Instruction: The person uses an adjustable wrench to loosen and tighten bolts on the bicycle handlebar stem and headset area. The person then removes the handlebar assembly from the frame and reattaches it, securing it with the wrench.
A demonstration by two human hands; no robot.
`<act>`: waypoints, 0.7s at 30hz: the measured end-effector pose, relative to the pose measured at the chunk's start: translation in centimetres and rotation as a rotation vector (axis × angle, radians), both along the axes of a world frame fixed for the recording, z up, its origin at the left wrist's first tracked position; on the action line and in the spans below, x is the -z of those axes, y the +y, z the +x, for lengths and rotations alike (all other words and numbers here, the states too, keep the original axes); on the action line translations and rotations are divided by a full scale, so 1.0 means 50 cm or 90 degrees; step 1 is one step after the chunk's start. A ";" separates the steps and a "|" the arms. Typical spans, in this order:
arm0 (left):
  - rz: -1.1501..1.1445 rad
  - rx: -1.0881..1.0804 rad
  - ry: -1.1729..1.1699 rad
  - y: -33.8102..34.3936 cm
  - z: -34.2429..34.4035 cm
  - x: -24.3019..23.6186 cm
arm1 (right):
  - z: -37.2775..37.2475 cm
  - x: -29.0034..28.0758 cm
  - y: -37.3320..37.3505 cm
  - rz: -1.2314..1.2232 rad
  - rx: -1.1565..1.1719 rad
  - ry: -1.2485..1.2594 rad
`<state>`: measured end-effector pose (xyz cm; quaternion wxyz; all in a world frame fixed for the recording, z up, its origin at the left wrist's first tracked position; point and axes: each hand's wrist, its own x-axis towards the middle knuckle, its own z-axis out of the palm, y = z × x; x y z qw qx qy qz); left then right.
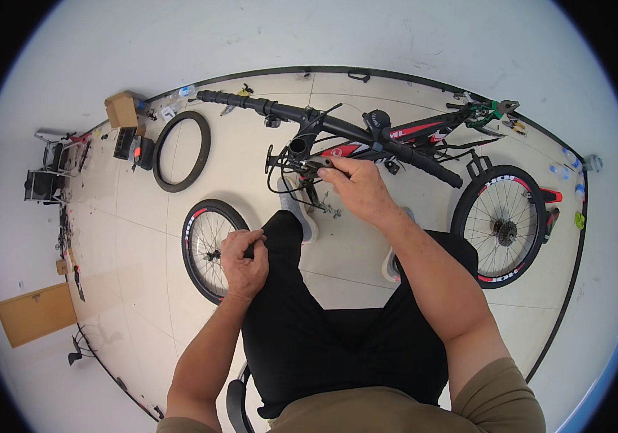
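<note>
A black and red bicycle frame (424, 128) lies in front of me, with a black handlebar (291, 112) running across it. Its head tube end (299, 148) has dark cables looping around it. Right beside that end, my right hand (361, 189) is closed, thumb and fingers pinching a small dark grey piece whose kind I cannot make out. My left hand (244, 265) rests by my left knee with its fingers curled in. Something dark shows between thumb and fingers there, but whether it is an object or my trousers is unclear.
One wheel (204, 242) lies left of my knee; a second wheel with sprockets (505, 229) is at the right. A loose tyre (167, 153) lies farther left, near an open cardboard box (121, 112). Green-handled pliers (505, 108) are at the far right. Several bottles stand along the wall.
</note>
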<state>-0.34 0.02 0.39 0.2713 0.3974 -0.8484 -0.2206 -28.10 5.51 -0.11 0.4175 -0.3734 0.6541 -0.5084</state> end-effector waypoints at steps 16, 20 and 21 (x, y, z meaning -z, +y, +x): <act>-0.005 0.008 -0.003 -0.003 0.004 -0.007 | 0.019 0.016 0.001 -0.065 0.027 -0.002; -0.002 0.008 0.005 -0.001 0.005 -0.005 | 0.019 0.012 0.003 -0.050 0.004 0.016; -0.001 0.007 0.004 -0.001 0.005 -0.005 | 0.017 -0.004 0.004 -0.030 -0.006 0.011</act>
